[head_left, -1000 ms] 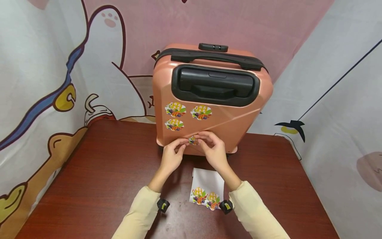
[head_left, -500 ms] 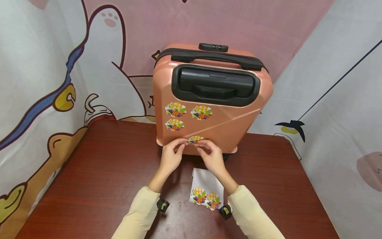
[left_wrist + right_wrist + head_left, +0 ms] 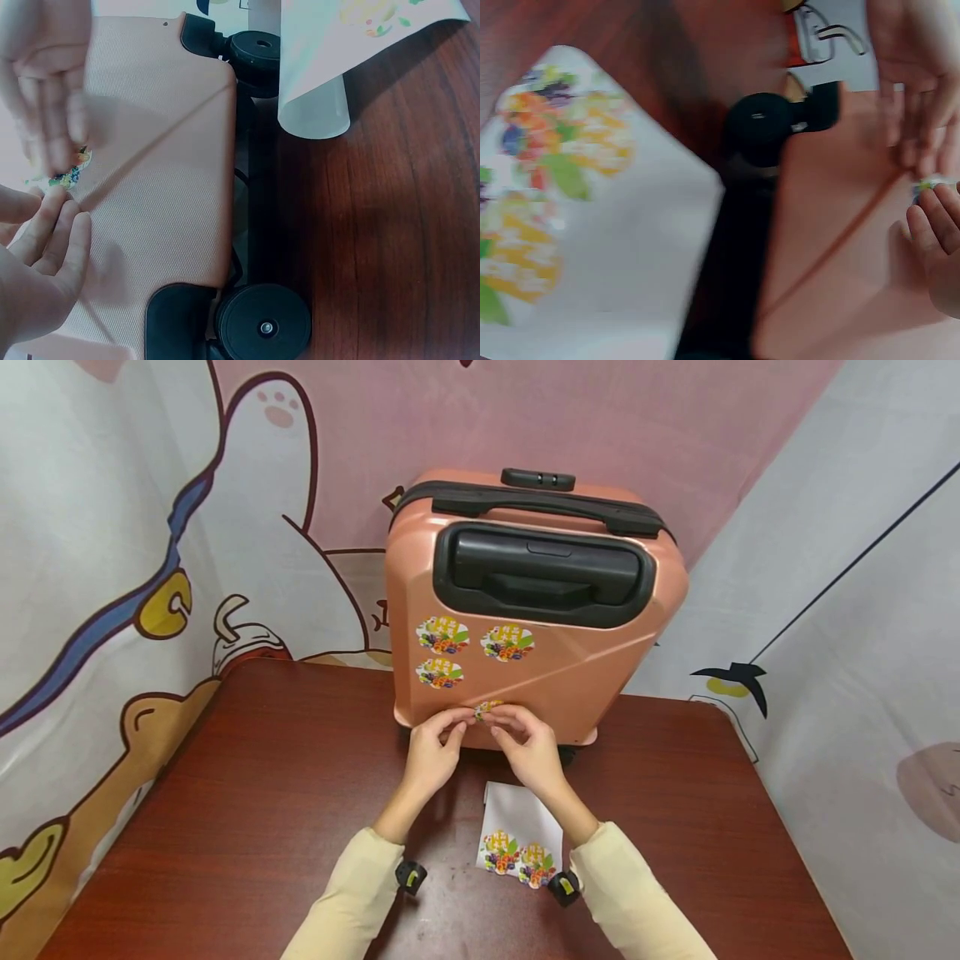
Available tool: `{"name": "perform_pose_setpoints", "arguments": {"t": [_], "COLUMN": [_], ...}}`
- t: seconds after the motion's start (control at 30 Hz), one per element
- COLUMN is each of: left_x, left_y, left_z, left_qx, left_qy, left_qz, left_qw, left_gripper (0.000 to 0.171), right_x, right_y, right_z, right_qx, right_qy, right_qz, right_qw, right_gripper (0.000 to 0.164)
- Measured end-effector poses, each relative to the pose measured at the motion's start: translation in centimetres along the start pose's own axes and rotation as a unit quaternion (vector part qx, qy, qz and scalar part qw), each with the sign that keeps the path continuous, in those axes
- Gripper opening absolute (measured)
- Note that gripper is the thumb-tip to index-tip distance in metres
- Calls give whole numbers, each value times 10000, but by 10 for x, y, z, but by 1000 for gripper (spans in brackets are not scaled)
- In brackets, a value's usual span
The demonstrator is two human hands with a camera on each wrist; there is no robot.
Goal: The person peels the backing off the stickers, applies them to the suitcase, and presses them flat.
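Observation:
A pink hard-shell suitcase stands upright on the table. Low on its front is a round fruit sticker, partly covered by fingers. My left hand has its fingertips at the sticker's left edge. From the right, my right hand lays its fingers across the sticker's lower part. Fairly straight fingers of the left hand show in the left wrist view, and the right hand looks similar in the right wrist view. Three more fruit stickers are on the suitcase's upper left front.
A white backing sheet with two fruit stickers lies on the brown table in front of the suitcase; one end curls up. Black wheels sit under the suitcase. A patterned cloth hangs behind and at the sides.
My right hand has come down and slightly left, its fingers briefly leaving more of the sticker in view, then covering its lower part again. The left hand has stayed nearly still.

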State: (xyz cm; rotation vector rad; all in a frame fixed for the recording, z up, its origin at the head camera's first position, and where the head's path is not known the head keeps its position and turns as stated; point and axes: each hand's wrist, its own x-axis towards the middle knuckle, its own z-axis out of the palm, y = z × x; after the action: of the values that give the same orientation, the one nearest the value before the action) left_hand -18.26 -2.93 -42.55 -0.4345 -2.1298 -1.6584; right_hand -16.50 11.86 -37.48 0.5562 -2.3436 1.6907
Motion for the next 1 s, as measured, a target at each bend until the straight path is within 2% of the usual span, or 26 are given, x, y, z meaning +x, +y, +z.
{"name": "perform_pose_setpoints", "arguments": {"t": [0.2, 0.33, 0.5, 0.6, 0.67, 0.87, 1.0], "left_x": [0, 0, 0, 0, 0, 0, 0], "left_y": [0, 0, 1, 2, 2, 2, 2], "left_z": [0, 0, -1, -1, -1, -1, -1], "left_qx": [70, 67, 60, 61, 63, 93, 106], "left_qy": [28, 12, 3, -3, -21, -44, -32], "left_qz": [-1, 7, 17, 4, -8, -41, -21], "left_qw": [10000, 10000, 10000, 10000, 10000, 9999, 9999], "left_gripper": [19, 19, 19, 19, 19, 18, 18], "right_x": [-5, 0, 7, 6, 3, -5, -3], "right_y": [9, -3, -16, -12, -5, 11, 13], "right_z": [1, -2, -4, -3, -1, 1, 0], "right_qx": [-153, -77, 346, 364, 192, -83, -61], "right_qy": [-83, -9, 3, 7, 21, -111, -56], "right_qz": [204, 72, -4, -38, -20, 365, 212], "right_qw": [9996, 9999, 9994, 9993, 9998, 9992, 9997], "right_gripper": [21, 21, 23, 23, 22, 21, 21]}}
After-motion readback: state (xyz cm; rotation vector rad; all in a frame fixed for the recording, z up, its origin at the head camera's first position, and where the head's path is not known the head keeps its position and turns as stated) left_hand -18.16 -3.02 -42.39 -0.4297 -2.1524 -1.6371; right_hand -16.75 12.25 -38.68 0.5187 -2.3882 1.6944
